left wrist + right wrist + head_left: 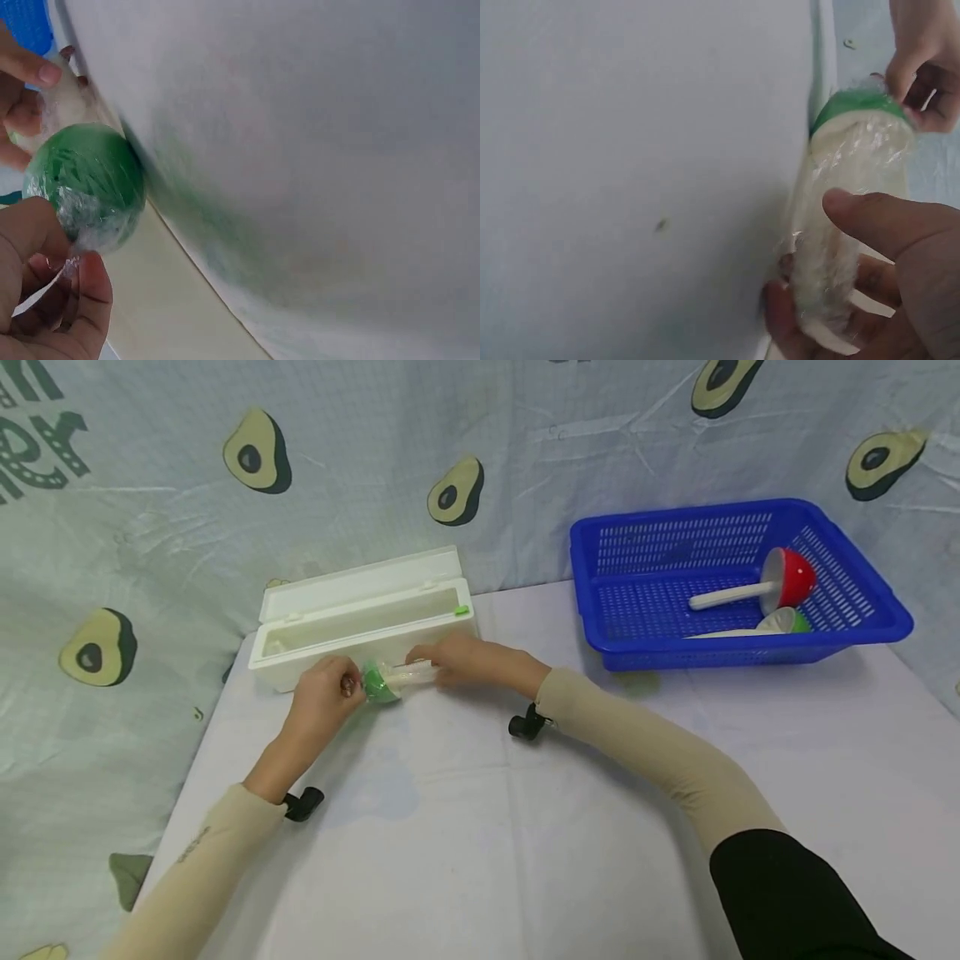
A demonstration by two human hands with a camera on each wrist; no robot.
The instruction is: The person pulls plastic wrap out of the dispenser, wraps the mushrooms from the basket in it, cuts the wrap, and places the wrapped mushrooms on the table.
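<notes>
A green-bowled ladle [381, 684] with a white handle, wrapped in clear film, lies on the table just in front of the white dispenser box [360, 620]. My left hand [324, 692] pinches the loose film at the green bowl [88, 180]. My right hand [468, 662] holds the film-covered handle [831, 247], thumb on top and fingers under it. The left hand's fingertips [922, 82] show beyond the green rim [859, 105] in the right wrist view.
The white dispenser box stands open with its lid tipped back against the avocado-print backdrop. A blue basket [862, 635] at the back right holds a red-bowled ladle [780, 581] and a green-bowled one [780, 623]. The table has a white cloth [487, 827].
</notes>
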